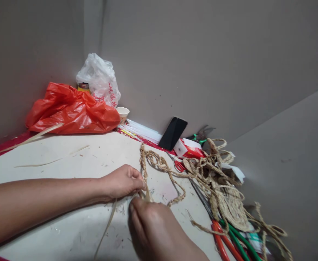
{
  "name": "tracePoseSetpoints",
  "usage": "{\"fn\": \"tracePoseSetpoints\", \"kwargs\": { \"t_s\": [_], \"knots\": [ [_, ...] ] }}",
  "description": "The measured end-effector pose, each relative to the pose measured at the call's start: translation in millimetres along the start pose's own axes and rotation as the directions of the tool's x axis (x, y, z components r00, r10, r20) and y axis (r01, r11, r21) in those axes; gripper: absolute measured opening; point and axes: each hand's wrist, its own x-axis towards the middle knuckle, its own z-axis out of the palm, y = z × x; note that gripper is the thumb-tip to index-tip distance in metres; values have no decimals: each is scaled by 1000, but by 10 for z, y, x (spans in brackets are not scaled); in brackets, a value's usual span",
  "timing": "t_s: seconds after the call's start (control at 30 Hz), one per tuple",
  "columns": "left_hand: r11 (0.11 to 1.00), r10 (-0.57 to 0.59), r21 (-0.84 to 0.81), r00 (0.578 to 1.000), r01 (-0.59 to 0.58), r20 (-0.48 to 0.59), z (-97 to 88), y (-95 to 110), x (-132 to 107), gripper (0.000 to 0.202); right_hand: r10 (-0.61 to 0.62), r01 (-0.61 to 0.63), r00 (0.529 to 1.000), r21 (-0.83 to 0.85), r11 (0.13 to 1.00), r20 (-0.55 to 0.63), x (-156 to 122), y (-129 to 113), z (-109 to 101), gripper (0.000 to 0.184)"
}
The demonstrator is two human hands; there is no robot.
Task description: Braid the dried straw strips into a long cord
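A tan braided straw cord (144, 163) runs down the middle of the white tabletop and loops off to the right. My left hand (123, 182) pinches its near end between thumb and fingertips. Just below, my right hand (155, 226) is closed, its fingertips by the loose straw strands (147, 194) at the end of the braid. The fingers seem to hold a strand, though the back of the hand hides most of the grip. One long flat strand (108, 226) trails from under my left hand toward the near edge.
Piled braided cord (228, 203) lies at right, with red-handled shears (220, 239) and green handles (237, 239). A phone (173, 133) leans on the wall near red-handled scissors (179, 166). Behind are a red plastic bag (74, 112), a white bag (100, 78) and a paper cup (123, 114).
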Motion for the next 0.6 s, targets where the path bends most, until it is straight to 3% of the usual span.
{"fn": "tracePoseSetpoints", "kwargs": {
  "t_s": [0.07, 0.13, 0.2, 0.27, 0.3, 0.37, 0.47, 0.53, 0.6],
  "knots": [
    [1000, -6, -10, 1000, 6, 24, -23, 20, -4, 15, -83, 67, 991, 140, 988, 106, -115, -19, -96, 28],
    [1000, -15, -23, 999, 16, 41, -57, 32, -4, 17, -143, 114, 986, 284, 952, 82, -154, 23, -226, 33],
    [999, -20, -39, 998, 22, 63, -87, 37, -3, 19, -56, 113, 987, 389, 914, -153, -84, 122, -335, 40],
    [998, -14, -60, 996, 20, 90, -107, 42, -4, 20, 137, 89, 898, 478, 874, -418, 68, 242, -371, 37],
    [997, -8, -71, 995, 15, 101, -111, 46, -5, 21, 193, 82, 881, 542, 836, -431, 154, 294, -354, 35],
    [997, 3, -82, 993, 7, 122, -113, 53, -8, 21, 220, 77, 919, 694, 716, -328, 304, 364, -268, 38],
    [997, 27, -77, 987, -15, 156, -112, 48, -1, 19, 101, -22, 994, 870, 493, -32, 413, 389, -109, 38],
    [998, 35, -54, 988, -27, 154, -115, 32, 13, 16, 52, -108, 994, 920, 378, 95, 420, 389, -59, 38],
    [998, 55, -15, 988, -53, 146, -123, 12, 31, 14, 41, -151, 989, 928, 340, 145, 413, 402, -64, 36]
  ]
}}
